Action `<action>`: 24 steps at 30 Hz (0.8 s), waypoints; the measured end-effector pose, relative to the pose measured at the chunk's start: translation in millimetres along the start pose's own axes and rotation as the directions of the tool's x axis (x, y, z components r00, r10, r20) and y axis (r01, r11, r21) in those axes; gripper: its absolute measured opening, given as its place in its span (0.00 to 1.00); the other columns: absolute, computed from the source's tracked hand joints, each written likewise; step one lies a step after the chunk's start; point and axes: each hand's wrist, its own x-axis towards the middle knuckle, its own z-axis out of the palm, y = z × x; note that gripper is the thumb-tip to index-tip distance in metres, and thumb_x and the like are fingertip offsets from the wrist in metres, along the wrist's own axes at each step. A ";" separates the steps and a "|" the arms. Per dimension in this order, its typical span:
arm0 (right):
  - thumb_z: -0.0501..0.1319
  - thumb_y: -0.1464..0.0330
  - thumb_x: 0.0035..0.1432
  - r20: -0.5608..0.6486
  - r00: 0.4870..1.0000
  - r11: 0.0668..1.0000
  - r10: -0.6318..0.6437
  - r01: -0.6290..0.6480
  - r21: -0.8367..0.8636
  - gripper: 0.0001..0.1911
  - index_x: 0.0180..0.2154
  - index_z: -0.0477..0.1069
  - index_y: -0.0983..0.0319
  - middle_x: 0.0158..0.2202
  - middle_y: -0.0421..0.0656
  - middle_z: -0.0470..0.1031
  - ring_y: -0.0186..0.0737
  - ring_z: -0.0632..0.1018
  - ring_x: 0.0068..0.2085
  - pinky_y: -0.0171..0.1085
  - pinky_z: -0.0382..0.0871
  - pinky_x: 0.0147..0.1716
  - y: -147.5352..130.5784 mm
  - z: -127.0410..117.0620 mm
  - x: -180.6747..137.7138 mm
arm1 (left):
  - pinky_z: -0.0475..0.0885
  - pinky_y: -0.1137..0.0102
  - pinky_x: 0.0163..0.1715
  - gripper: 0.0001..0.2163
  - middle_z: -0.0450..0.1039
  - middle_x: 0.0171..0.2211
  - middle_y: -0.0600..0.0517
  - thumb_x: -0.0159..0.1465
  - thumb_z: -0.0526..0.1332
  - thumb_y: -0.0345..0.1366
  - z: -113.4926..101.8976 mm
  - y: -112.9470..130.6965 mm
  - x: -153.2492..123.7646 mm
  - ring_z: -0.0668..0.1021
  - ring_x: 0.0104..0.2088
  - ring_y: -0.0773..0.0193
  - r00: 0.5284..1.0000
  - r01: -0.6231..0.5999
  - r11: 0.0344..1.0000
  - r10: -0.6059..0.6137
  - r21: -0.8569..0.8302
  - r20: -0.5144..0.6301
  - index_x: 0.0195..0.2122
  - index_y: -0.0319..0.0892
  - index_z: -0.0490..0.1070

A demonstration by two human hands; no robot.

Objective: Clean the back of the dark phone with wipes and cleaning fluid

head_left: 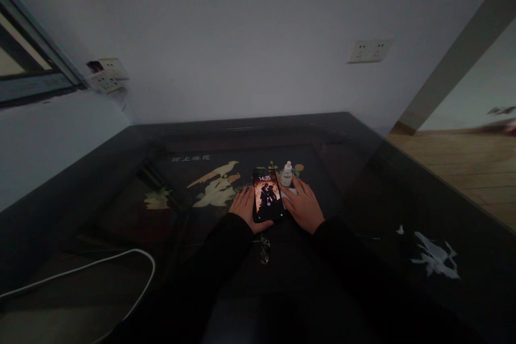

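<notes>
A phone (266,195) with its screen lit lies flat on the dark glass table (363,183), showing a clock and a picture. My left hand (244,207) rests beside the phone's left edge, thumb under its lower end, fingers curled along its side. My right hand (303,204) lies flat on the table to the right of the phone, fingers stretched out, touching a white cloth or paper (288,193). A small white dropper bottle (286,173) stands upright just beyond my right fingertips. A small metal object (265,249), perhaps keys, lies below the phone between my sleeves.
A white cable (133,263) loops over the table's near left. White scraps (435,258) lie at the right. The tabletop carries a pale bird-and-leaf inlay (215,188). Wall sockets (370,50) sit above; a window frame (24,64) is at the left.
</notes>
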 end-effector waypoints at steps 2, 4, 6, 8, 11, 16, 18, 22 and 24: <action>0.50 0.65 0.59 -0.004 1.000 1.000 -0.004 0.004 0.001 0.22 0.56 0.58 0.51 0.61 0.45 0.53 0.51 0.59 0.57 0.50 0.53 0.53 -0.4 -0.8 -0.1 | 0.49 0.53 0.58 0.50 0.49 0.60 0.35 0.44 0.58 0.57 0.9 -0.5 -0.1 0.52 0.61 0.46 1.000 -0.006 1.000 0.006 -0.009 -0.011 0.60 0.26 0.45; 0.49 0.65 0.60 -0.005 1.000 1.000 -0.002 0.002 0.002 0.22 0.56 0.58 0.51 0.60 0.45 0.53 0.50 0.59 0.57 0.50 0.53 0.53 -0.8 -1.8 -0.2 | 0.50 0.53 0.58 0.49 0.50 0.60 0.35 0.44 0.59 0.57 1.0 -0.5 -0.1 0.52 0.61 0.46 1.000 -0.007 1.000 0.007 -0.010 -0.018 0.60 0.27 0.45; 0.49 0.65 0.60 -0.007 1.000 1.000 -0.002 0.002 0.007 0.22 0.56 0.58 0.51 0.60 0.46 0.53 0.50 0.59 0.57 0.50 0.53 0.52 -0.8 -2.5 -0.1 | 0.49 0.54 0.59 0.50 0.49 0.60 0.35 0.44 0.58 0.57 0.0 0.2 0.3 0.52 0.61 0.46 1.000 -0.001 1.000 0.001 -0.001 -0.009 0.60 0.26 0.45; 0.48 0.64 0.60 -0.010 1.000 1.000 -0.009 0.009 0.015 0.21 0.56 0.58 0.51 0.60 0.46 0.53 0.50 0.59 0.57 0.50 0.53 0.52 -0.5 -2.9 0.0 | 0.49 0.55 0.59 0.50 0.48 0.61 0.35 0.44 0.58 0.57 -1.9 1.5 1.0 0.51 0.61 0.46 1.000 0.005 1.000 -0.005 0.010 0.022 0.60 0.25 0.44; 0.48 0.64 0.61 -0.013 1.000 0.999 -0.021 0.021 0.027 0.21 0.55 0.59 0.51 0.60 0.46 0.53 0.49 0.59 0.57 0.50 0.54 0.52 -0.1 -2.8 0.0 | 0.48 0.56 0.59 0.50 0.47 0.61 0.35 0.44 0.58 0.57 -4.9 3.1 2.2 0.50 0.61 0.46 0.997 0.015 1.000 -0.016 0.020 0.072 0.60 0.23 0.45; 0.48 0.63 0.61 -0.024 1.000 0.999 -0.016 0.017 0.029 0.21 0.56 0.58 0.51 0.60 0.47 0.53 0.49 0.58 0.58 0.50 0.53 0.52 0.3 -1.2 -0.3 | 0.49 0.54 0.59 0.50 0.48 0.61 0.35 0.44 0.59 0.57 -4.9 0.9 1.9 0.50 0.61 0.46 0.998 0.010 1.000 -0.010 0.004 0.055 0.60 0.24 0.45; 0.47 0.63 0.61 -0.034 0.999 0.999 -0.025 0.026 0.027 0.20 0.56 0.58 0.51 0.60 0.47 0.53 0.49 0.58 0.57 0.50 0.54 0.52 0.8 0.1 -0.2 | 0.49 0.53 0.58 0.50 0.48 0.60 0.34 0.44 0.59 0.57 -3.6 -0.8 1.4 0.51 0.61 0.45 0.999 -0.006 1.000 0.007 -0.013 0.031 0.59 0.25 0.46; 0.47 0.64 0.61 -0.042 0.999 1.000 -0.023 0.023 0.000 0.20 0.56 0.59 0.51 0.60 0.47 0.54 0.49 0.59 0.57 0.50 0.54 0.52 1.4 2.4 -0.1 | 0.49 0.52 0.58 0.50 0.48 0.60 0.34 0.43 0.59 0.57 -1.3 -2.3 1.2 0.51 0.61 0.45 1.000 -0.007 1.000 0.007 -0.024 0.028 0.59 0.26 0.46; 0.47 0.65 0.61 -0.039 0.999 1.000 -0.019 0.019 -0.011 0.21 0.56 0.58 0.51 0.60 0.47 0.54 0.49 0.60 0.57 0.49 0.54 0.52 1.2 2.7 -0.4 | 0.49 0.53 0.59 0.50 0.49 0.60 0.35 0.43 0.59 0.57 -0.2 -2.6 1.4 0.51 0.61 0.46 1.000 0.002 1.000 -0.002 -0.023 0.020 0.59 0.26 0.46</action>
